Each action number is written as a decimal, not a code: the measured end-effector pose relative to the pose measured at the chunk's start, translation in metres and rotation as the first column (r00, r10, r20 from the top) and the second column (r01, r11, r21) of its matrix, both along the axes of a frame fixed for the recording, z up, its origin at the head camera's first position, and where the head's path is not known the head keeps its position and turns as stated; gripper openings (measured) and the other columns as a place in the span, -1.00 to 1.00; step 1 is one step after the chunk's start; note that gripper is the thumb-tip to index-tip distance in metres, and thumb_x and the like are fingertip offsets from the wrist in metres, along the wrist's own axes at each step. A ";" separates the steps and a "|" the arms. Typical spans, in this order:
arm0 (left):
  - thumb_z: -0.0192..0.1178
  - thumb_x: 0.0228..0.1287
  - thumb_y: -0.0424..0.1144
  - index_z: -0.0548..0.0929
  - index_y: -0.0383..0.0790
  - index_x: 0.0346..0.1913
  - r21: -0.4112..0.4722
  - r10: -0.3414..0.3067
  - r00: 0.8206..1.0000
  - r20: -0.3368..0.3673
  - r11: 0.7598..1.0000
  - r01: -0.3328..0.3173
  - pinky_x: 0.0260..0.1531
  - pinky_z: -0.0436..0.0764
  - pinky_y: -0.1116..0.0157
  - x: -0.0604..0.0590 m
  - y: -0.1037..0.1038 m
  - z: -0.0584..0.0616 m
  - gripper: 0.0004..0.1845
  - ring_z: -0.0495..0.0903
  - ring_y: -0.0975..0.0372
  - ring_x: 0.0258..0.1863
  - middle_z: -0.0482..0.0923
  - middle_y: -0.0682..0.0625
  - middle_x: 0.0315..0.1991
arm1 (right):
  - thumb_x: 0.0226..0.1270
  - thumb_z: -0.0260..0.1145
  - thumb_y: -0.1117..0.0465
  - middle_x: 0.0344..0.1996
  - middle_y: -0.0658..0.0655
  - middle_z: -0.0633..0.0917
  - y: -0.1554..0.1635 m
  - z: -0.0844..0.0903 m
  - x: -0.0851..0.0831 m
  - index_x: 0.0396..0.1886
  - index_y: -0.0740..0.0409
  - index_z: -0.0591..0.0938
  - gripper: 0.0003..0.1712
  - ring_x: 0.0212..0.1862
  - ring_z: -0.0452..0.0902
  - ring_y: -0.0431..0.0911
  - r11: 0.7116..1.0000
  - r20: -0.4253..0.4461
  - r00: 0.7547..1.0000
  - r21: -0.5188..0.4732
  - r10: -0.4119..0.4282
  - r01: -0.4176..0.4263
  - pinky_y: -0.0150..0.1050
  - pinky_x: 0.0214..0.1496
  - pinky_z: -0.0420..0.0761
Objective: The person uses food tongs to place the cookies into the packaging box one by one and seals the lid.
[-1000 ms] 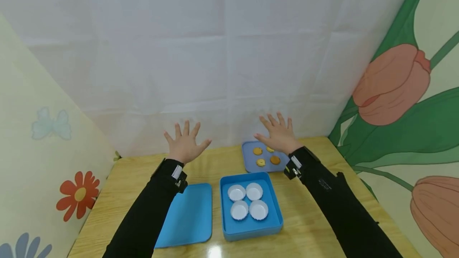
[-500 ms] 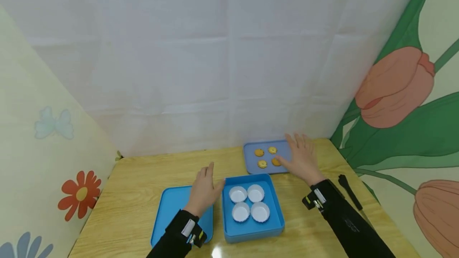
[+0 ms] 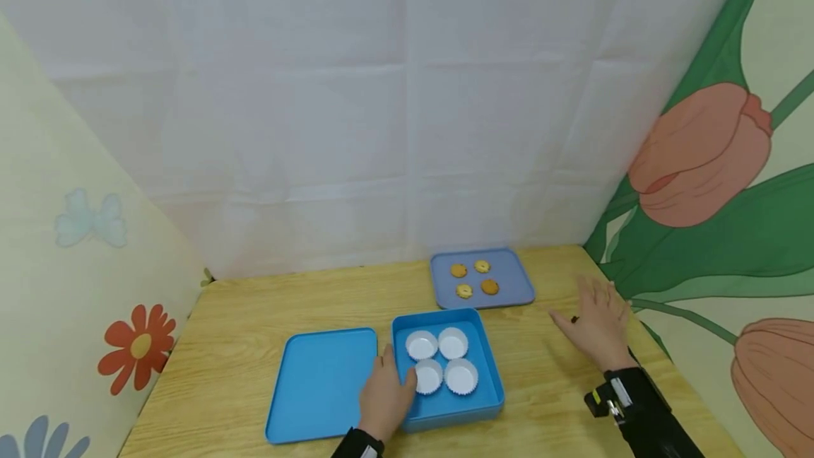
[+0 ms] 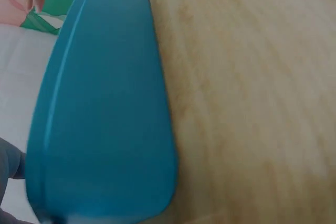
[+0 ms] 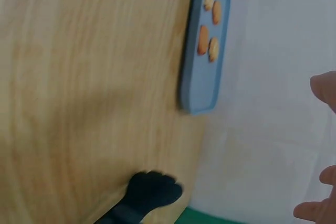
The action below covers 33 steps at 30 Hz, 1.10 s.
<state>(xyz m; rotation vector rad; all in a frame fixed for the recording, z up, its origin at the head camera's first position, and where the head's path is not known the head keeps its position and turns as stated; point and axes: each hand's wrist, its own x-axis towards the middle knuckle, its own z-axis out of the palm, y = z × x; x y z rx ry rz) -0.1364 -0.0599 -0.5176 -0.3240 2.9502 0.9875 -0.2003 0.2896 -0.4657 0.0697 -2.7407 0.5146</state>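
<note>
My left hand (image 3: 384,394) is at the left wall of a blue box (image 3: 453,415), its thumb over the inside and its fingers fairly straight along the outer side. I cannot tell how firmly it touches. Inside the box stand several white fluted paper cups (image 3: 461,376). The left wrist view shows the box's outer wall (image 4: 110,98) close up, with part of a thumb (image 4: 13,161) near the rim. My right hand (image 3: 598,324), fingers spread, hovers over a long tool with a black scalloped end (image 5: 152,190), mostly hidden beneath it in the head view.
A flat blue tray or lid (image 3: 318,384) lies left of the box. Behind the box, a purple-blue tray (image 3: 521,288) bears several small cookies (image 3: 490,287). White cloth (image 3: 305,104) hangs along the wooden table's (image 3: 216,366) back edge, with painted walls on both sides.
Both hands have come down from raised, spread poses. The left has moved right and nearer to the box's left wall; the right has moved right, away from the cookie tray and over the black-ended tool.
</note>
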 end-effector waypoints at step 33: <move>0.05 0.17 -0.37 0.41 -0.35 0.19 0.186 0.183 0.983 0.015 0.965 -0.183 -0.18 0.48 -0.07 0.004 0.009 -0.020 -0.53 0.48 -0.16 -0.06 0.40 -0.31 0.06 | 0.12 0.16 -0.22 -0.02 0.73 0.16 0.062 -0.083 0.029 0.25 0.63 -0.01 0.11 0.01 0.04 0.57 0.941 0.391 0.876 -0.061 -0.283 0.332 0.35 -0.08 0.21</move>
